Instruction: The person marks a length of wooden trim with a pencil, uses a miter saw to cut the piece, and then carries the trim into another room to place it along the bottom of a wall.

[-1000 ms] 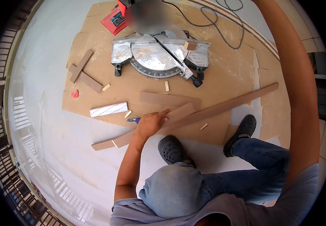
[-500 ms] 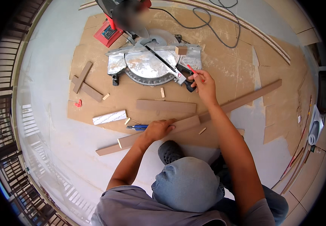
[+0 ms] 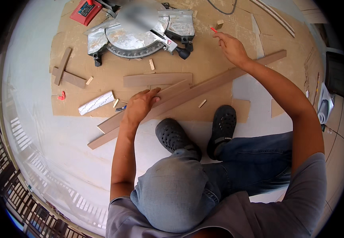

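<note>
My left hand (image 3: pixel 139 105) grips the shorter brown board (image 3: pixel 172 92), fingers over its far edge and thumb on the near side. That board lies slantwise along a long brown board (image 3: pixel 219 80). Out to the right, my right hand (image 3: pixel 232 48) is closed on a red pencil (image 3: pixel 213 29), whose tip is close to a small wood block (image 3: pixel 219 24). A blue utility knife (image 3: pixel 121 108) is partly hidden beside my left hand. Another flat board (image 3: pixel 158 79) lies just beyond the shorter one.
A miter saw (image 3: pixel 134 39) stands on the cardboard at the back, partly blurred. Two crossed wood pieces (image 3: pixel 62 67), a white printed strip (image 3: pixel 96 103), a red clip (image 3: pixel 62 95) and several small offcuts lie to the left. My dark clogs (image 3: pixel 175 135) are near the long board.
My right hand has moved away from the saw to the right with the pencil. The small block has gone from the saw table to beyond its right side. The view has shifted.
</note>
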A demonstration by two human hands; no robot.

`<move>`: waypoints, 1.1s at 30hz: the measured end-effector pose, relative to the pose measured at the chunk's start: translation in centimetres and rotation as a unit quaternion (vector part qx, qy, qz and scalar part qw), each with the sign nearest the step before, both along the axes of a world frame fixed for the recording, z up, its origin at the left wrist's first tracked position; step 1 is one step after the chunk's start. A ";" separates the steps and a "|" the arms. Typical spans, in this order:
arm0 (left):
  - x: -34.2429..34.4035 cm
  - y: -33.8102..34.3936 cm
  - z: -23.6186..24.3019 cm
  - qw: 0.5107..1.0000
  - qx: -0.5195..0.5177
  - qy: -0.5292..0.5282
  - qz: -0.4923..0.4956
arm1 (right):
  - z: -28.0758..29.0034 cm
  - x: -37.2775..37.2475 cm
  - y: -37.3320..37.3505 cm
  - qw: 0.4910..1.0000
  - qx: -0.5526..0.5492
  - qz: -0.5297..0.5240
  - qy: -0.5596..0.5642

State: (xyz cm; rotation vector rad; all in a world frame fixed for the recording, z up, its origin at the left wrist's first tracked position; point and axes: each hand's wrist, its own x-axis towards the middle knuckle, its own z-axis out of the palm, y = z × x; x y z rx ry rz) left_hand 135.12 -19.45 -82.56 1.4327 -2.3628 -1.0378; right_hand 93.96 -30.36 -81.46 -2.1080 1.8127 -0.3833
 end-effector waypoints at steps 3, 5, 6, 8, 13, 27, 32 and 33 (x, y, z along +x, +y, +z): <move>1.2 -1.7 -0.6 0.998 -0.043 -0.050 -0.008 | 1.8 -8.3 1.8 0.951 0.136 0.163 0.226; 1.3 -2.7 -1.5 0.993 -0.093 -0.062 -0.026 | 2.6 -11.5 3.9 0.917 0.177 0.218 0.281; 1.2 -2.9 -2.0 0.991 -0.107 -0.075 -0.017 | 2.8 -12.6 4.9 0.917 0.162 0.238 0.275; 0.5 -3.3 -3.3 0.989 -0.121 -0.082 -0.018 | 2.5 -13.6 7.2 0.908 0.167 0.263 0.279; -1.0 -2.9 -5.1 0.988 -0.114 -0.101 -0.011 | -1.4 -13.0 8.4 0.961 0.039 0.218 0.168; -3.5 8.2 -5.8 0.997 -0.053 -0.062 0.015 | -4.4 -14.6 9.6 0.983 0.085 0.146 0.076; -2.6 7.0 -3.7 0.990 -0.135 -0.046 0.018 | -3.3 -16.5 10.2 0.990 0.037 0.117 0.076; -1.8 6.5 -2.8 0.990 -0.117 -0.070 0.036 | -3.0 -16.9 9.9 0.991 0.006 0.119 0.068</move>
